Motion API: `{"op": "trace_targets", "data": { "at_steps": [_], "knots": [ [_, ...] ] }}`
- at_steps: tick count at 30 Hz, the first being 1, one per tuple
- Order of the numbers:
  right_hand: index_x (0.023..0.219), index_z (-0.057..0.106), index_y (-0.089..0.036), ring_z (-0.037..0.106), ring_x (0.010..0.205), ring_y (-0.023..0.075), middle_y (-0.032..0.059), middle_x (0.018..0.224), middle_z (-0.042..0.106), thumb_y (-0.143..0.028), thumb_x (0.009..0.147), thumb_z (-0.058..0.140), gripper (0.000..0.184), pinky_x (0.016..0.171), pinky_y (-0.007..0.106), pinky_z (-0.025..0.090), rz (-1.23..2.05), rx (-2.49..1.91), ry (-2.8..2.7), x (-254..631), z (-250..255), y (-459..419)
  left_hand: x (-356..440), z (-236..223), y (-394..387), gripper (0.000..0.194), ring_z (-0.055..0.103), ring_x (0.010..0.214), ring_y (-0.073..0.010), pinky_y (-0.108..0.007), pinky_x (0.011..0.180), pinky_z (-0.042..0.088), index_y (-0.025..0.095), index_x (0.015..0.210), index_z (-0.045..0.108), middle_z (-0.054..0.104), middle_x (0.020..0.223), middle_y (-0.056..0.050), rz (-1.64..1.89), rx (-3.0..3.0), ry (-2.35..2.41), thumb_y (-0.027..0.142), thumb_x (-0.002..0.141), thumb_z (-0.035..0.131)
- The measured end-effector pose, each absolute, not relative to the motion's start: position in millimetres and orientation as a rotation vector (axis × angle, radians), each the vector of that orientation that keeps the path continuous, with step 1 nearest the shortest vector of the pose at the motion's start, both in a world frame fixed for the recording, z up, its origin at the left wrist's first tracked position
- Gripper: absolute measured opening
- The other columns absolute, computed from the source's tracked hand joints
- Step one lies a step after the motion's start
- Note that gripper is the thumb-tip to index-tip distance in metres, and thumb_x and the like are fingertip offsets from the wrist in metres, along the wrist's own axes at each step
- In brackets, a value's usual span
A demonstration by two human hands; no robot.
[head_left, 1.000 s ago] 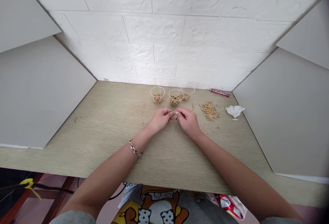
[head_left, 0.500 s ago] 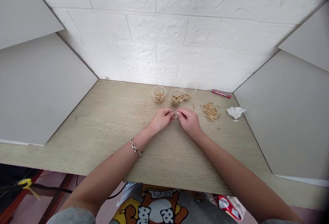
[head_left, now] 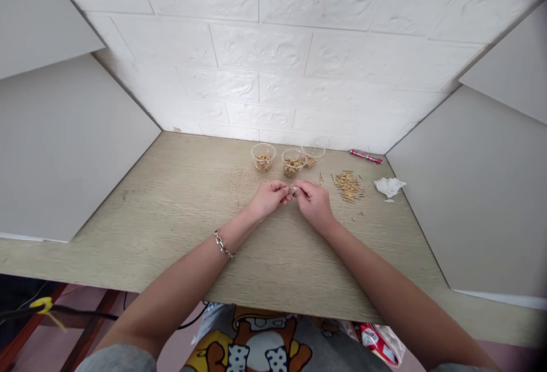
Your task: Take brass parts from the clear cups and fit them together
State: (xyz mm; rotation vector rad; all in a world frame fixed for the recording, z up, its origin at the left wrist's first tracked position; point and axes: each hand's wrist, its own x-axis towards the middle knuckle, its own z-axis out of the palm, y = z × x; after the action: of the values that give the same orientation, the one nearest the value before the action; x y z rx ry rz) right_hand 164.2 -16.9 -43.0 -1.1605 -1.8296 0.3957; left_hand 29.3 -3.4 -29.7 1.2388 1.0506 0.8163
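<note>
My left hand (head_left: 270,197) and my right hand (head_left: 314,201) meet over the middle of the table, fingertips pinched close together. Between them is something small and shiny, too tiny to name and mostly covered by the fingers. Just beyond the hands stand clear plastic cups: a left cup (head_left: 262,158) and a middle cup (head_left: 293,164) hold small gold-coloured metal pieces, and a back cup (head_left: 313,150) holds a few more. To the right of my right hand lies a pile of thin gold metal pins (head_left: 348,186), with a couple of loose ones beside it.
Tiny gold bits (head_left: 243,183) are scattered left of the cups. A crumpled white tissue (head_left: 389,187) and a red wrapped stick (head_left: 366,156) lie at the right. A white brick-patterned wall (head_left: 273,47) closes the back, and grey panels (head_left: 482,189) flank the wooden table (head_left: 171,201).
Both hands stay in nearly the same place. The fingertips have drawn slightly closer around the small shiny thing. The whole view has shifted very slightly.
</note>
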Motion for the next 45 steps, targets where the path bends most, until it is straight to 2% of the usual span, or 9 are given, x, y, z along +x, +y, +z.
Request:
{"op": "trace_targets", "data": {
  "at_steps": [9,19,28,31,35,41,45],
  "knots": [
    [0.078,0.059,-0.017,0.052,0.07,0.0146,0.0043,0.073,0.057,-0.017,0.08,0.04,0.019,0.067,0.026,0.041,0.366,-1.171,-1.866,164,-43,-19,21,-26,-3,0.022,0.05,0.059,-0.0114,-0.022,0.057,0.038,0.015,0.067,0.059,0.057,0.061,0.0,0.69,1.822,1.286,0.025,0.077,0.042],
    [0.083,0.059,-0.018,0.052,0.076,0.0157,0.006,0.08,0.058,-0.016,0.082,0.036,0.022,0.071,0.027,0.041,0.271,-1.164,-1.924,163,-45,-20,22,-29,-3,0.023,0.052,0.059,-0.0118,-0.022,0.057,0.04,0.014,0.069,0.059,0.058,0.061,-0.001,0.702,1.777,1.291,0.025,0.077,0.041],
    [0.084,0.061,-0.018,0.054,0.068,0.0135,0.0034,0.077,0.059,-0.024,0.08,0.044,0.018,0.066,0.027,0.044,0.568,-1.163,-1.703,164,-47,-14,20,-28,-1,0.022,0.053,0.064,-0.0109,-0.021,0.064,0.039,0.015,0.07,0.058,0.06,0.068,0.0,0.815,1.906,1.268,0.021,0.079,0.039],
    [0.085,0.061,-0.017,0.055,0.072,0.0139,0.0039,0.079,0.059,-0.025,0.079,0.046,0.018,0.068,0.027,0.044,0.606,-1.154,-1.647,164,-51,-13,19,-30,0,0.022,0.052,0.065,-0.011,-0.022,0.065,0.038,0.016,0.07,0.058,0.059,0.068,0.001,0.831,1.923,1.264,0.021,0.079,0.039],
    [0.09,0.059,-0.017,0.055,0.075,0.0144,0.0051,0.085,0.059,-0.025,0.078,0.048,0.019,0.068,0.027,0.045,0.623,-1.164,-1.616,163,-52,-12,22,-36,1,0.02,0.052,0.064,-0.0114,-0.022,0.063,0.039,0.015,0.071,0.058,0.059,0.068,0.0,0.866,1.793,1.249,0.024,0.079,0.042],
    [0.101,0.053,-0.018,0.055,0.074,0.0129,0.005,0.091,0.056,-0.025,0.077,0.05,0.026,0.066,0.027,0.047,0.641,-1.185,-1.575,161,-53,-12,30,-36,-5,0.014,0.048,0.056,-0.0079,-0.019,0.055,0.038,0.012,0.07,0.056,0.056,0.065,-0.001,0.987,1.256,1.088,0.024,0.075,0.05],
    [0.107,0.047,-0.02,0.054,0.07,0.0124,0.006,0.1,0.053,-0.029,0.075,0.054,0.034,0.061,0.027,0.048,0.495,-1.203,-1.559,159,-52,-15,32,-30,-13,0.012,0.051,0.059,-0.0069,-0.017,0.055,0.037,0.012,0.074,0.058,0.058,0.068,-0.002,1.011,0.854,0.916,0.024,0.071,0.057]
  ]
}}
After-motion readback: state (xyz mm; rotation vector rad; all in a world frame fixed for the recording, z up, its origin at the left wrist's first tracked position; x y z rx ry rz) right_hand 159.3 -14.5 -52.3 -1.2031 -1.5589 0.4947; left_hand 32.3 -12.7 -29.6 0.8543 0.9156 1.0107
